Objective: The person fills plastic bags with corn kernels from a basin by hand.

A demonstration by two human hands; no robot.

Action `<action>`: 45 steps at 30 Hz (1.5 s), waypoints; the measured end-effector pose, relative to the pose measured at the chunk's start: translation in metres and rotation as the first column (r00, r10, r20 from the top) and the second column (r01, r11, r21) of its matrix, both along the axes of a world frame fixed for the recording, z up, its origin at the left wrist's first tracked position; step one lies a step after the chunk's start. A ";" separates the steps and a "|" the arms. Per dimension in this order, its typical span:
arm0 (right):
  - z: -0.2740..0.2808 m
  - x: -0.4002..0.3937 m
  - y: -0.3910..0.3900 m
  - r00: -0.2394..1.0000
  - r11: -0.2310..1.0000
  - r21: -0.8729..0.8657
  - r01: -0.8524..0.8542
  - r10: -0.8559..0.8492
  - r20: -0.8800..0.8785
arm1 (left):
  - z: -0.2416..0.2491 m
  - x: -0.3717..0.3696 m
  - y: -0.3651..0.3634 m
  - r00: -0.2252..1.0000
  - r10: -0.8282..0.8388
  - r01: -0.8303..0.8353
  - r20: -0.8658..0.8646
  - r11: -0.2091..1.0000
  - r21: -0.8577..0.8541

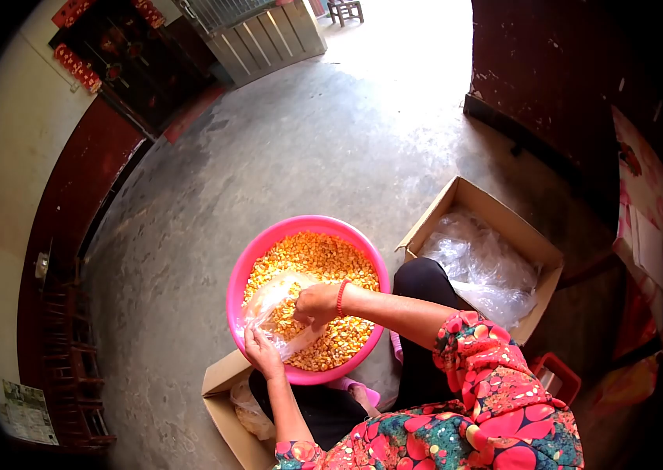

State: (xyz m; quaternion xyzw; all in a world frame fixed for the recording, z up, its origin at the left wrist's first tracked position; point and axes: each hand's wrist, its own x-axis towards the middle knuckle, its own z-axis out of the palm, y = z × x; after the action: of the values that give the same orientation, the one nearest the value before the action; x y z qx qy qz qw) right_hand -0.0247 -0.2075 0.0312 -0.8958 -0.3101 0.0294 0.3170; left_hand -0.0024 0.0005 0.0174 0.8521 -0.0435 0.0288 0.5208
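A pink basin (379,270) full of yellow corn kernels (319,252) stands on the floor in front of my knees. My left hand (263,352) grips the edge of a clear plastic bag (267,301) at the basin's lower left rim. The bag lies over the corn, its mouth towards my hands. My right hand (316,304), with a red bracelet on the wrist, is above the corn beside the bag, fingers bent downward and closed. Whatever those fingers hold is hidden.
A cardboard box (441,205) of clear plastic bags (478,258) stands right of the basin. Another cardboard box (222,374) with a filled bag (251,411) is at lower left. Wooden chairs (73,360) line the left wall. A red-framed object (557,376) is at my right.
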 end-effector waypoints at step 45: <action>-0.019 0.020 -0.044 0.663 0.285 0.612 0.737 -0.133 -0.736 | -0.011 0.005 0.003 0.986 -0.162 0.165 0.034 0.954 -0.249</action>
State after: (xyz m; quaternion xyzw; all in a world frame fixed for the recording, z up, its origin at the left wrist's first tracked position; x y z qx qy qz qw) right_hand -0.0049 -0.2519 0.0119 -0.5859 0.1052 0.0270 0.8031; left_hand 0.0028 0.0031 0.0065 0.7725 -0.1131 -0.0036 0.6248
